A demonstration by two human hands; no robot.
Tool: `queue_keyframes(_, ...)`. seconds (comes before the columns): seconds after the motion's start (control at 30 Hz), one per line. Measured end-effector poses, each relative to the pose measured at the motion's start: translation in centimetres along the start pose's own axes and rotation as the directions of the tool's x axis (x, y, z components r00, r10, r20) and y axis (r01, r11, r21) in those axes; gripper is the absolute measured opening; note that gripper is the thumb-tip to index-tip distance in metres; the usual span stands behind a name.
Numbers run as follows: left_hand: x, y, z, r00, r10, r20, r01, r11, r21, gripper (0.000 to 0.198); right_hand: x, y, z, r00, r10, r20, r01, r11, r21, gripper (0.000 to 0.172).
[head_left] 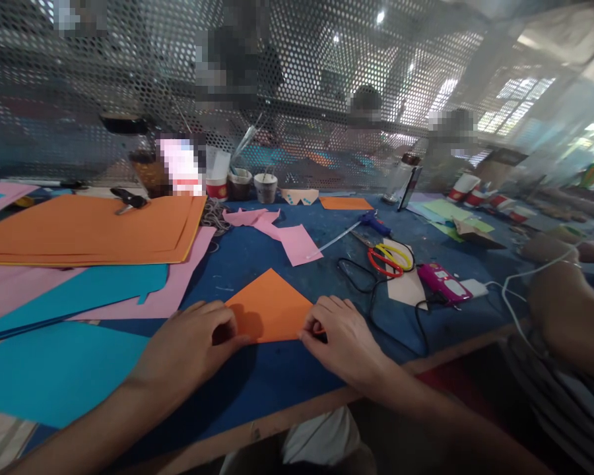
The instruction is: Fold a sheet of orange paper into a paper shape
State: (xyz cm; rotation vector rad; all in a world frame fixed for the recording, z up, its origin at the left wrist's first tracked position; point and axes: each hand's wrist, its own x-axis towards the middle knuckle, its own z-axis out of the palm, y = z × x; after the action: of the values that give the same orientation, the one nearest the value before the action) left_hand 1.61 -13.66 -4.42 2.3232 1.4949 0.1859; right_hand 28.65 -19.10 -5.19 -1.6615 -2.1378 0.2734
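A folded orange paper [270, 305], pointed at the top, lies on the blue table [257, 254] near the front edge. My left hand [195, 343] has its fingers curled and pressed on the paper's lower left corner. My right hand [339, 330] pinches the lower right corner with thumb and fingers closed on it.
A stack of orange sheets [89, 227], pink sheets [173, 290] and teal sheets [54, 369] lie at the left. Pink scraps [290, 237], a glue gun [373, 223], scissors [389, 258], a pink device [443, 282] and cables sit beyond. Another person's arm [564, 310] is at the right. Cups stand by the mesh wall.
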Motion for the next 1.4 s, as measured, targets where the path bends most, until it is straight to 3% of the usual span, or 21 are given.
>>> queue_keyframes(0.4,-0.7,-2.5,-0.7,0.996,-0.059,0.065,0.061,0.998,-0.033,0.046,0.0,-0.2,-0.4,1.000,0.011,0.018,-0.011,1.000,0.003,0.017)
queue_keyframes(0.67,-1.6,-4.5,-1.0,0.999,-0.019,0.049,0.023,0.997,-0.068,0.043,0.2,0.0,-0.1,1.000,0.014,0.019,-0.015,1.000,0.008,0.016)
queue_keyframes(1.2,-1.9,-3.8,-1.4,0.999,-0.043,-0.011,0.043,0.999,0.008,0.044,0.1,-0.1,-0.3,1.000,0.022,0.015,-0.022,1.000,-0.003,0.019)
queue_keyframes(1.4,-1.9,-3.9,-1.7,0.997,-0.069,0.032,0.067,0.997,0.037,0.048,0.0,-0.1,-0.4,0.999,0.046,0.027,-0.046,0.999,0.008,0.019)
